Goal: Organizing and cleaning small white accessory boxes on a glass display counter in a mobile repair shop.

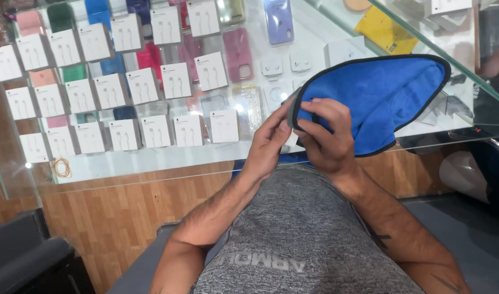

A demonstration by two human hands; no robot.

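Note:
A blue cloth with a dark hem (385,92) is draped over my right hand (325,136), which grips its folded edge in front of my chest. My left hand (268,141) meets it from the left, fingers pressed against a thin grey flat object (291,114) that sits between both hands. Most of that object is hidden by the cloth and my fingers. Both hands hover above the near edge of a glass display counter (151,163).
Under the glass lie several white boxes (176,79) in rows, coloured phone cases (237,51) and small white chargers (272,66). A coil of rubber bands (60,167) rests at the left. The counter has a wooden front (113,218); a dark chair (21,256) stands at lower left.

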